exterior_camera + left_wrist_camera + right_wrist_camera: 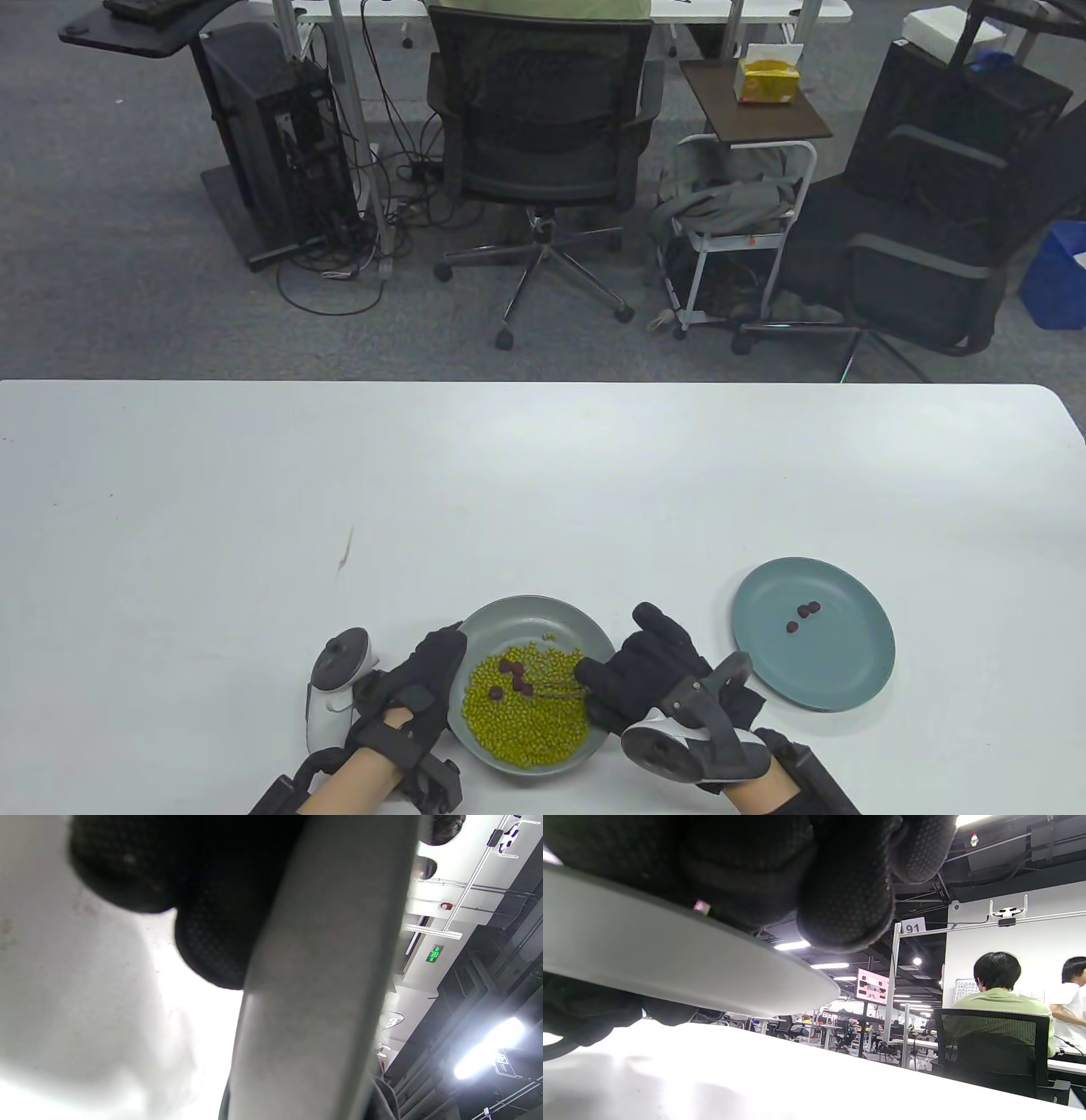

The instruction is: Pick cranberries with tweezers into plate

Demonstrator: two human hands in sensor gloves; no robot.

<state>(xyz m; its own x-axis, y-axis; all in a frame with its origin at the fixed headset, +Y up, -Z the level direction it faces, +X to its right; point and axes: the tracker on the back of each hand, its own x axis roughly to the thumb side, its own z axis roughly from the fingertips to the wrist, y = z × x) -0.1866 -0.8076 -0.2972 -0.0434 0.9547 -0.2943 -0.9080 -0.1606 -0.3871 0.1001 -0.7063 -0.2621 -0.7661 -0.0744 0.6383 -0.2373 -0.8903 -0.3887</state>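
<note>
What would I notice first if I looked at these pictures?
Probably the grey bowl full of yellow-green beans near the table's front edge, with a few dark red cranberries on top. Two black-gloved hands flank it: the left hand holds its left rim, the right hand reaches in with thin tweezers. To the right, a blue plate holds three cranberries.

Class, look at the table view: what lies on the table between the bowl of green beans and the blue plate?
The right hand, gloved, with its tracker, fills most of that stretch between the bowl and the plate. The table view shows it.
</note>
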